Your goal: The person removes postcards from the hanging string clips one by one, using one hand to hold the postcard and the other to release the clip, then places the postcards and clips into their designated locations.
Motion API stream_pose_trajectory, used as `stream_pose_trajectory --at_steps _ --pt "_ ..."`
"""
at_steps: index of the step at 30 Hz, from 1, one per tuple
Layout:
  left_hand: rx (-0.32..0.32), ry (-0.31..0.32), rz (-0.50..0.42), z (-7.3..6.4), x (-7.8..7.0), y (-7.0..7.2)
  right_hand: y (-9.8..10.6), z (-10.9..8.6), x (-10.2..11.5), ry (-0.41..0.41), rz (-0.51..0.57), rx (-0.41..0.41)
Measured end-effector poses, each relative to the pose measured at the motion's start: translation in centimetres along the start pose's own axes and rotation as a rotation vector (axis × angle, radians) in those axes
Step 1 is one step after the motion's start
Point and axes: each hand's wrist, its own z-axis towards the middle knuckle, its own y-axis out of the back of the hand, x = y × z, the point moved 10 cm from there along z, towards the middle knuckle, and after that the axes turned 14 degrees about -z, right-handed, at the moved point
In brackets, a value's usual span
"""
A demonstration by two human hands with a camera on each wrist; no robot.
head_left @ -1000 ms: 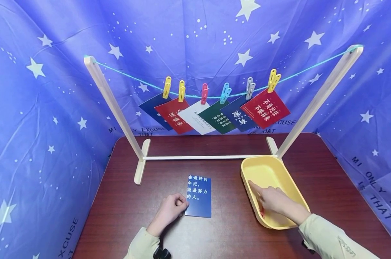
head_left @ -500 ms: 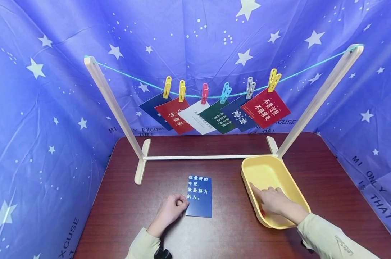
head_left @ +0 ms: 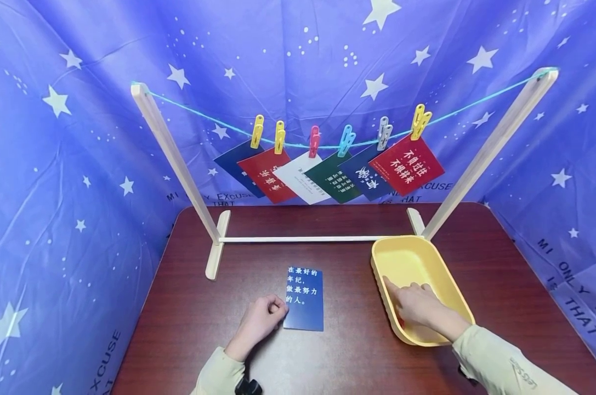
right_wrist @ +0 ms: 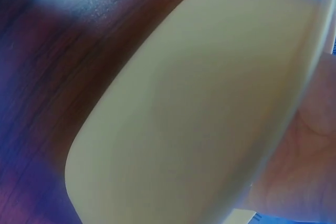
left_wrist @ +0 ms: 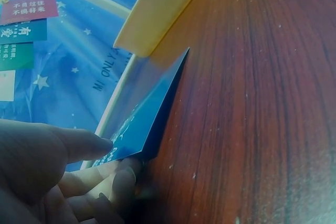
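Note:
A blue card (head_left: 304,310) with white writing is pinched at its left edge by my left hand (head_left: 260,321). In the left wrist view the thumb lies over the card (left_wrist: 142,124) and the fingers are beneath it; the card slants up from the table. My right hand (head_left: 416,304) is inside a yellow basket (head_left: 407,252), its index finger stretched towards the left wall. Something small and red (head_left: 402,323) shows under that hand; its shape is mostly covered. Whether the hand holds it cannot be seen. The basket wall (right_wrist: 194,103) fills much of the right wrist view.
Behind, a wooden frame (head_left: 176,164) carries a turquoise string (head_left: 201,114). Several cards hang there from coloured clothespins, among them a red card (head_left: 407,164) and a white card (head_left: 305,181). The frame's crossbar (head_left: 302,239) runs behind the blue card. A starry curtain (head_left: 288,66) surrounds the brown table.
The basket and my right hand have shifted very slightly to the right. My left hand and the blue card stay nearly where they were. The head view has moved a little.

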Motion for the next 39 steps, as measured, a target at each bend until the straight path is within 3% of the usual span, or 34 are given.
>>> stream_pose_trajectory --at_steps 14,20,24,39 --pt "0.021 -0.009 -0.014 -0.3 0.0 0.0 0.7 -0.3 -0.1 0.005 0.018 -0.037" --pt "0.015 -0.008 -0.029 -0.4 0.0 0.1 1.7 -0.6 -0.7 -0.062 0.038 -0.096" --pt "0.011 0.001 -0.030 -0.4 0.1 0.1 1.8 -0.7 -1.1 -0.089 0.061 -0.086" --pt "0.012 0.000 -0.032 -0.4 0.0 0.2 1.1 -0.8 -0.2 -0.013 0.061 -0.058"
